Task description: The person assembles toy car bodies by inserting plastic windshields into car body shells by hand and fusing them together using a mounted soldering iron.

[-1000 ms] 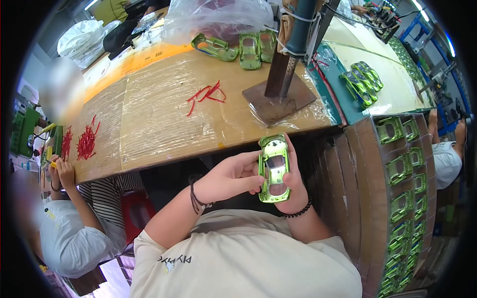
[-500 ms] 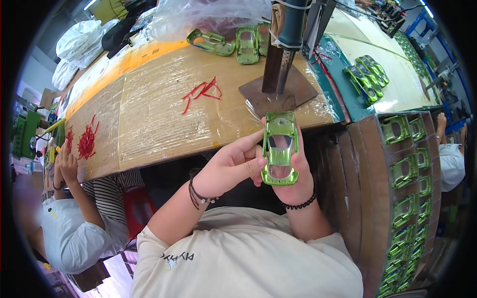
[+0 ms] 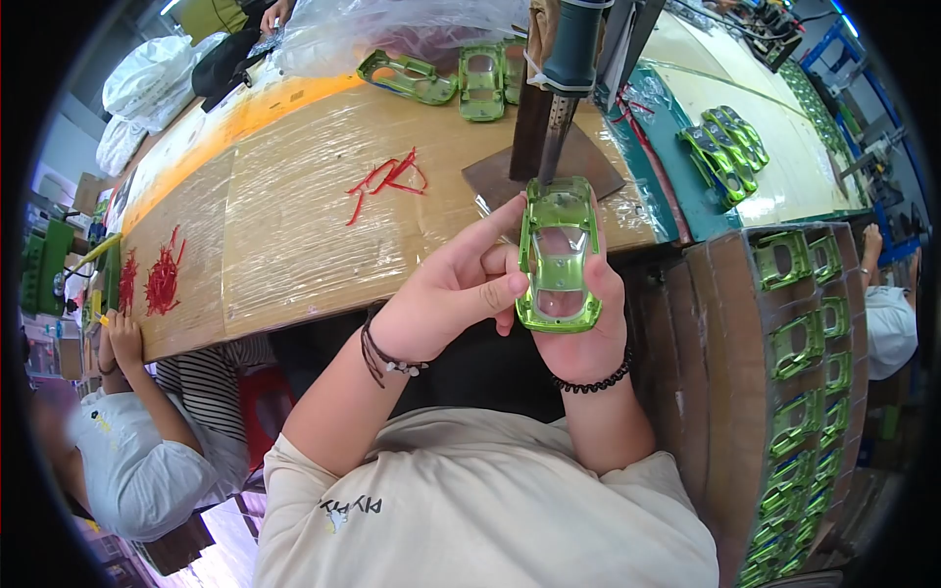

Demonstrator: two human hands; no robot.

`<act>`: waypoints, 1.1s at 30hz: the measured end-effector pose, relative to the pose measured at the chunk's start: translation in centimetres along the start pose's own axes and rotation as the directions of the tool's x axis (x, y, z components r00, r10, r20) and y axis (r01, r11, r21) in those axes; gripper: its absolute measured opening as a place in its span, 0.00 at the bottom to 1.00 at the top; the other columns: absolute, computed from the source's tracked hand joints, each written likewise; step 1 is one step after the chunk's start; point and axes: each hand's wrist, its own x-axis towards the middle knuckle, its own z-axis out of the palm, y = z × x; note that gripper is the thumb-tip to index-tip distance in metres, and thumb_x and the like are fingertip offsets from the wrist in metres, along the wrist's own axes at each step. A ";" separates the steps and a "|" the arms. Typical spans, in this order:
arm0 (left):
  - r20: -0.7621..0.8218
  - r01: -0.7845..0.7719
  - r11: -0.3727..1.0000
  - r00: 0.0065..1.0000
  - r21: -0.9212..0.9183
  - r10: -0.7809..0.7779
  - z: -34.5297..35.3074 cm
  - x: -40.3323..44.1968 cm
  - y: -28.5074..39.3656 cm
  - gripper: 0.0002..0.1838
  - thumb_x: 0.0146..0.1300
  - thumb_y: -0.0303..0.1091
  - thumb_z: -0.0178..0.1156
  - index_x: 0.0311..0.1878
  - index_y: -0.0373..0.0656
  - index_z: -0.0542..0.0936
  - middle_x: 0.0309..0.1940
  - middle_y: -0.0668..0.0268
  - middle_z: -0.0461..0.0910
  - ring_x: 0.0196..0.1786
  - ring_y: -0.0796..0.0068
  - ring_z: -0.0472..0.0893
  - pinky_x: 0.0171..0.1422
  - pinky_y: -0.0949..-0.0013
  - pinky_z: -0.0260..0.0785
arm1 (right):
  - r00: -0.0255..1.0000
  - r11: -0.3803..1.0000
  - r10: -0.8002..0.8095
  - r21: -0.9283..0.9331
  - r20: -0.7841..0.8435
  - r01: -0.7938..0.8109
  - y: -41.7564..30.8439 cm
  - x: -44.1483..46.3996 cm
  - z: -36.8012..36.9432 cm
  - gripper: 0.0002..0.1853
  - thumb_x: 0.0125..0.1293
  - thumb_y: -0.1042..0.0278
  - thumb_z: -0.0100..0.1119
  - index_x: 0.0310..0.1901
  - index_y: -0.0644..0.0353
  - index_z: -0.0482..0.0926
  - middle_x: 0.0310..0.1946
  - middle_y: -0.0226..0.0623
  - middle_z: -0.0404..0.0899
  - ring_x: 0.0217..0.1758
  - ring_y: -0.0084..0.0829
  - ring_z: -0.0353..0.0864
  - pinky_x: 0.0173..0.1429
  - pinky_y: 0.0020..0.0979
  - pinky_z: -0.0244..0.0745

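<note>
A shiny green toy car body [image 3: 562, 272] with openings for its windows is held between my two hands, its outer side facing up. My left hand [image 3: 443, 296] pinches the car's left edge with thumb and fingers. From beneath and along the right side, my right hand [image 3: 596, 338] grips it, the thumb over the edge; some of its fingers are hidden below the car. Just beyond the car's far end is the metal nozzle of a heat gun [image 3: 571, 59], pointing down; whether they touch I cannot tell.
Red strips [image 3: 387, 181] lie on the film-covered table [image 3: 294, 225]. More green car bodies [image 3: 481, 83] sit at the back, others [image 3: 723, 152] on the right-hand surface. A divided box [image 3: 720, 372] of them stands at my right. A co-worker [image 3: 147, 446] sits at left by a red pile.
Both my hands have carried the car body up and slightly right, closer to the heat gun's nozzle. Another person's hand has appeared at the far top edge.
</note>
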 end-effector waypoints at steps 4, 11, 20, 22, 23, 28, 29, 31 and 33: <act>-0.047 -0.006 0.999 0.999 0.035 0.008 0.3 0.0 0.4 0.41 0.70 0.32 0.59 0.78 0.40 0.46 0.43 0.67 0.74 0.37 0.84 0.75 0.40 0.78 0.72 | 0.999 0.999 0.023 0.046 -0.031 -0.022 0.3 0.2 0.0 0.47 0.63 0.54 0.65 0.75 0.50 0.43 0.65 0.38 0.63 0.66 0.34 0.70 0.65 0.39 0.73; -0.070 0.006 0.995 0.998 0.095 0.001 0.8 -0.3 1.2 0.40 0.71 0.32 0.58 0.78 0.40 0.46 0.35 0.71 0.72 0.35 0.84 0.73 0.41 0.78 0.70 | 0.993 0.994 0.100 0.056 -0.064 -0.097 0.2 0.1 -0.1 0.48 0.62 0.51 0.65 0.75 0.50 0.44 0.65 0.36 0.63 0.67 0.33 0.69 0.66 0.39 0.72; -0.073 -0.044 0.994 0.996 0.101 0.052 1.4 -0.3 1.1 0.40 0.68 0.37 0.61 0.77 0.38 0.52 0.49 0.72 0.77 0.39 0.91 0.71 0.38 0.85 0.64 | 0.992 0.996 0.076 0.062 -0.097 -0.070 -0.3 -0.2 1.2 0.44 0.62 0.50 0.63 0.73 0.51 0.48 0.60 0.37 0.67 0.57 0.34 0.76 0.50 0.39 0.82; -0.079 -0.052 0.994 0.995 0.091 0.059 1.6 -0.3 1.1 0.40 0.69 0.37 0.61 0.76 0.37 0.52 0.47 0.72 0.78 0.38 0.91 0.71 0.38 0.84 0.64 | 0.993 0.996 0.068 0.059 -0.101 -0.063 -0.4 -0.2 1.2 0.44 0.63 0.50 0.62 0.73 0.50 0.48 0.59 0.38 0.68 0.57 0.34 0.77 0.50 0.40 0.82; -0.081 -0.057 0.995 0.995 0.087 0.064 1.6 -0.3 1.2 0.39 0.69 0.36 0.61 0.76 0.37 0.52 0.45 0.72 0.78 0.38 0.91 0.71 0.38 0.84 0.64 | 0.993 0.997 0.062 0.057 -0.100 -0.056 -0.4 -0.2 1.1 0.43 0.63 0.50 0.62 0.73 0.50 0.48 0.59 0.38 0.68 0.56 0.34 0.77 0.50 0.40 0.82; -0.093 -0.028 0.998 0.995 0.054 0.033 1.8 -0.2 1.4 0.39 0.69 0.36 0.60 0.76 0.37 0.52 0.43 0.72 0.79 0.37 0.90 0.72 0.38 0.84 0.65 | 0.982 0.999 0.006 -0.031 -0.187 -0.012 -0.1 -0.4 2.2 0.32 0.68 0.38 0.47 0.63 0.55 0.67 0.47 0.33 0.77 0.40 0.29 0.75 0.41 0.35 0.71; -0.103 -0.020 0.999 0.994 0.044 0.024 1.9 -0.2 1.5 0.39 0.69 0.36 0.60 0.76 0.37 0.52 0.43 0.72 0.79 0.37 0.90 0.73 0.39 0.84 0.66 | 0.979 0.999 -0.002 -0.048 -0.205 -0.008 -0.1 -0.4 2.3 0.33 0.69 0.35 0.44 0.61 0.56 0.70 0.45 0.32 0.79 0.37 0.29 0.75 0.39 0.34 0.69; -0.107 -0.012 1.000 0.994 0.026 0.014 1.9 -0.1 1.5 0.39 0.69 0.36 0.61 0.76 0.37 0.53 0.43 0.71 0.79 0.37 0.89 0.73 0.39 0.83 0.67 | 0.981 0.999 -0.001 -0.040 -0.192 -0.007 -0.2 -0.4 2.4 0.32 0.70 0.36 0.44 0.61 0.56 0.71 0.45 0.33 0.79 0.37 0.29 0.75 0.39 0.34 0.69; -0.110 -0.003 1.000 0.994 0.012 0.004 1.9 0.0 1.6 0.39 0.69 0.36 0.61 0.76 0.37 0.53 0.43 0.71 0.79 0.37 0.89 0.74 0.40 0.83 0.68 | 0.983 1.000 0.005 -0.026 -0.185 -0.010 -0.4 -0.4 2.6 0.31 0.70 0.37 0.44 0.61 0.56 0.71 0.46 0.33 0.79 0.38 0.29 0.76 0.39 0.34 0.70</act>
